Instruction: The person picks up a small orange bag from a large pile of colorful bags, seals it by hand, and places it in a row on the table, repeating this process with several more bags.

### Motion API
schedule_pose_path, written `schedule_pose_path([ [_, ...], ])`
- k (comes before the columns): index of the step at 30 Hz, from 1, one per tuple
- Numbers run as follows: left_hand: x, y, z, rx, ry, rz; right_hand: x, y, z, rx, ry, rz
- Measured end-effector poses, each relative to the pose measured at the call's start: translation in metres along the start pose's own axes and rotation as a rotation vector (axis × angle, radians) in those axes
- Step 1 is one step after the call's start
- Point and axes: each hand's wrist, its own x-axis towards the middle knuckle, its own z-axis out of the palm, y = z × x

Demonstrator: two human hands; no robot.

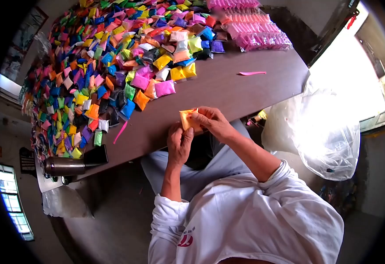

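Between my two hands, just over the table's front edge, is a small orange packet [186,119] in clear wrap. My left hand [179,143] grips its lower left side, thumb pointing up along it. From the right, my right hand [212,121] pinches it with the thumb across its face. Closest to the hands on the table is the big pile of similar coloured packets [144,81], with pink, orange and blue ones along its near edge.
Pink packs [263,37] are stacked at the back right. One pink plastic tool [252,73] lies on the brown table [219,88], another pink strip [120,132] at left. A dark flask [64,166] lies near the left corner. Clear plastic bags [329,141] hang at right.
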Motion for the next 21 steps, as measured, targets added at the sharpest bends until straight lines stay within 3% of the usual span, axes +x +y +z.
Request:
schedule_pose_path([
  [3,-0.006,0.008,0.003,-0.045,0.013,-0.041,-0.005,0.004,-0.002,0.052,0.046,0.059],
  [9,-0.005,0.007,0.006,0.045,0.078,0.057,-0.002,0.008,-0.004,0.015,0.044,0.018],
  [11,-0.003,0.006,0.006,0.055,0.101,0.070,-0.002,0.003,-0.002,0.035,0.204,0.031],
  [15,-0.005,0.006,0.006,-0.017,0.083,0.004,-0.005,-0.002,-0.066,-0.672,0.601,-0.471],
  [17,-0.005,0.004,0.006,0.067,0.075,0.052,0.004,-0.025,-0.104,-1.305,0.889,-0.684],
  [20,-0.004,0.005,0.009,0.116,0.134,0.103,0.004,-0.041,-0.143,-1.488,0.923,-0.638],
  [21,-0.005,0.007,0.009,0.115,0.140,0.108,0.003,-0.045,-0.148,-1.597,0.835,-0.545],
])
